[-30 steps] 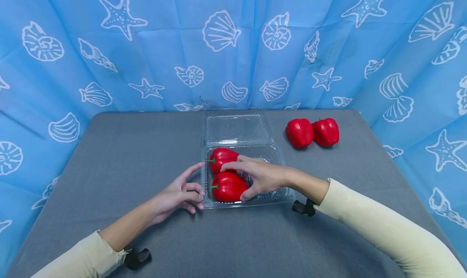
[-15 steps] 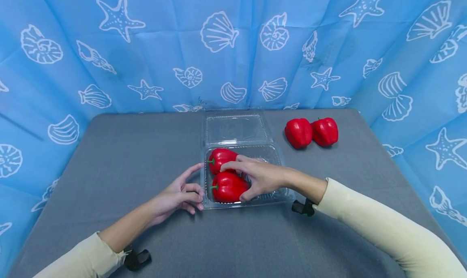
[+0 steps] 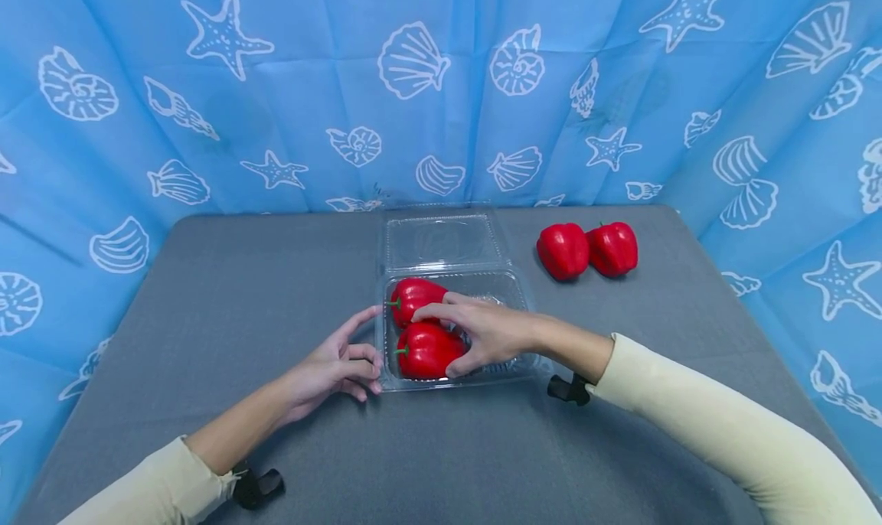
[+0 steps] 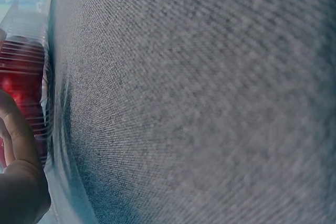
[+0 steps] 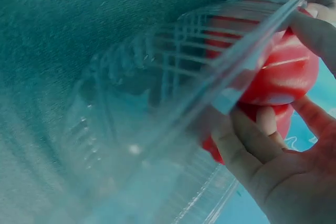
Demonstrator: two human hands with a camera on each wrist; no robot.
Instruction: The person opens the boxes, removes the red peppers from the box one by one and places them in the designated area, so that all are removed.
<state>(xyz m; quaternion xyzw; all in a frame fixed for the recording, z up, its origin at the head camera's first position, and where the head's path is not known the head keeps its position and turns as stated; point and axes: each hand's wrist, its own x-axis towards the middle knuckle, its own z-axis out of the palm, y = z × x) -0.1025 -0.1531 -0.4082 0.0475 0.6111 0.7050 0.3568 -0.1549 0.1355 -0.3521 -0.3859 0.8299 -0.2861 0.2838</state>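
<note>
A clear hinged plastic container (image 3: 510,284) lies open on the table, its lid (image 3: 444,238) folded back toward the curtain. Two red bell peppers with green stems lie side by side in its left part: a front bell pepper (image 3: 423,353) and a back bell pepper (image 3: 408,297). My right hand (image 3: 488,330) grips the front one, thumb at its near side and fingers over its far side, between the two. At the container's left edge, my left hand (image 3: 334,372) rests its fingertips on the rim, index finger extended. Ribbed container wall (image 4: 23,77) shows close to my left hand in the left wrist view.
Two more red bell peppers, one (image 3: 563,251) touching the other (image 3: 613,248), lie at the back right of the grey cloth-covered table (image 3: 276,280). A blue curtain (image 3: 310,89) with white shell prints hangs behind the table and along its sides.
The container, the two peppers inside it and my right hand have shifted slightly left. My left hand has edged left with the rim. The peppers at the back right stay put.
</note>
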